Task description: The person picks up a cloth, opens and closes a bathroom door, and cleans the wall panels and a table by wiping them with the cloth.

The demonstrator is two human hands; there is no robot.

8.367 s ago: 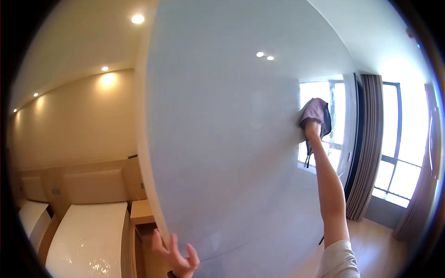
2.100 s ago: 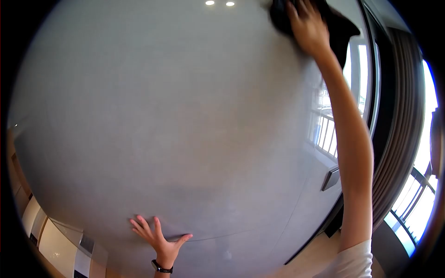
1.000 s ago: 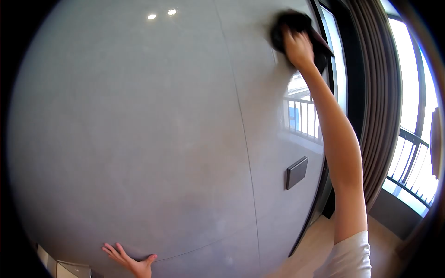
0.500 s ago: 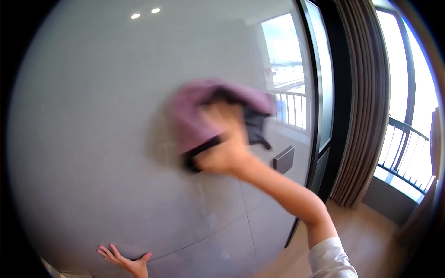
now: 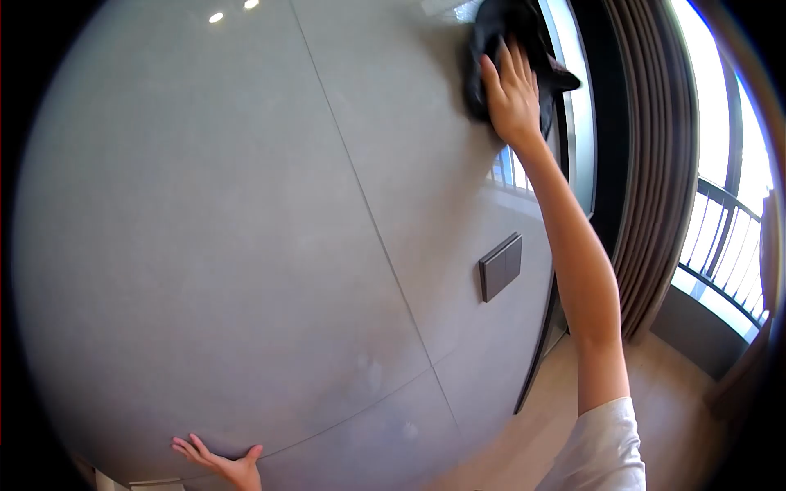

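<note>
A glossy grey wall panel [image 5: 246, 204] with thin seams fills most of the view. My right hand [image 5: 514, 96] lies with its fingers extended on a dark cloth [image 5: 483, 69], pressing it against the panel near its upper right edge. The cloth bunches around the fingers, and one corner sticks out to the right. Down at the lower left, my left hand [image 5: 225, 465] rests on the panel with fingers spread and nothing in it. Below my right forearm's left side, a dark square switch plate [image 5: 500, 268] is mounted on the panel.
Right of the panel stands a dark door frame [image 5: 596, 123]. Beside it hangs a brown pleated curtain [image 5: 661, 164], then a bright window with a balcony railing [image 5: 725, 233]. Light wooden floor [image 5: 663, 385] shows at the lower right.
My right hand has swept the cloth from the middle of the panel up and right to its edge; the cloth's dark side now shows. My left hand stays at the lower left.
</note>
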